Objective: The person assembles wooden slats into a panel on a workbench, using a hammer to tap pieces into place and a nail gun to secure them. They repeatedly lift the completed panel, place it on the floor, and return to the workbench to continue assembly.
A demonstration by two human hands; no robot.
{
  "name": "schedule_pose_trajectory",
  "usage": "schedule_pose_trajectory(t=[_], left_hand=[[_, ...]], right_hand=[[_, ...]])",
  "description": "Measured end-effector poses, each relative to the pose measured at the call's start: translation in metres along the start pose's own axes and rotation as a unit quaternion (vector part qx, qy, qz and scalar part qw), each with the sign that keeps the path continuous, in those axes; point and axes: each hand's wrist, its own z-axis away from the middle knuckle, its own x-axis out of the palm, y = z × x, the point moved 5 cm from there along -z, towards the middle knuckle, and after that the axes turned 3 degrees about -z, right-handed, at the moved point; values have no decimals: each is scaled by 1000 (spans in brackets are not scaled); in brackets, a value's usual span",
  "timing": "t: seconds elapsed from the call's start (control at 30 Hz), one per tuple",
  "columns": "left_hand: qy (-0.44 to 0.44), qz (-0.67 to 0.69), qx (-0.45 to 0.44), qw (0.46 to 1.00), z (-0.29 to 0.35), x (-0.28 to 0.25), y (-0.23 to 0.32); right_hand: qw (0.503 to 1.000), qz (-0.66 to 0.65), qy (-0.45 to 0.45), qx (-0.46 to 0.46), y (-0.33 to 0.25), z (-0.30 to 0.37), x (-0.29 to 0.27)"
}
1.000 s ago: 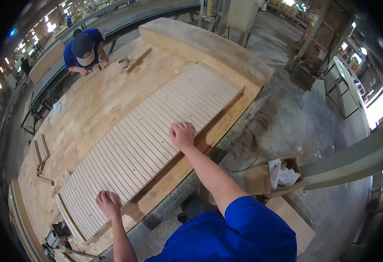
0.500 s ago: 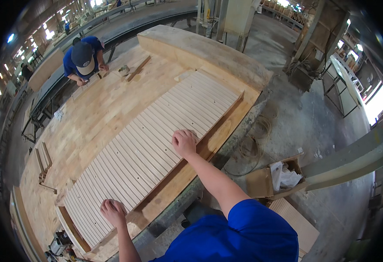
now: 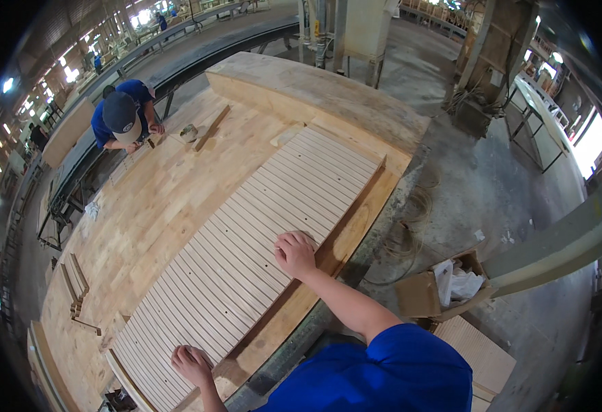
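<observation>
A long, pale wooden slatted panel (image 3: 239,226) with narrow grooves and small dark holes lies diagonally over the wooden worktable (image 3: 153,199). My right hand (image 3: 295,253) rests on the slats near the panel's close edge, about halfway along, its fingers bent and close together. Lower left, my left hand (image 3: 192,364) lies on the same panel by that edge, fingers curved and slightly apart. Neither hand shows anything held, though the fingertips are partly hidden. A dark gap runs beneath the panel's near edge.
Across the table a co-worker (image 3: 121,117) in a cap bends over the surface. Near them are a small pot (image 3: 189,133) and a wooden strip (image 3: 213,127). Thin brown strips (image 3: 77,285) lie at left. On my right stands an open carton (image 3: 442,285) holding white plastic.
The whole view has shifted, so the table and panel sit lower in the picture. Both hands keep the same spots on the slats.
</observation>
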Motion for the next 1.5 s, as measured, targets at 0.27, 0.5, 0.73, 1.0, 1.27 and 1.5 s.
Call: schedule_pose_trajectory(t=[0.27, 0.5, 0.73, 1.0, 1.27, 1.5], left_hand=[[-4, -14, 1, 1000, -1, 2, 2], [-11, -2, -9, 1000, 0, 3, 1], [-7, 18, 10, 1000, 2, 6, -10], [122, 160, -76, 977, 83, -44, -34], [331, 143, -522, 773, 260, -117, -195], [155, -99, -590, 786, 241, -141, -292]], right_hand=[[1000, -6, -17, 11, 3, -4, 3], [995, -12, -84, 50, 0, 1, 7], [985, -113, -131, -22, -75, 20, 37], [980, -46, -162, -105, -121, 44, 51], [967, 4, -209, -144, -144, 72, 76], [967, 40, -216, -130, -148, 70, 75]])
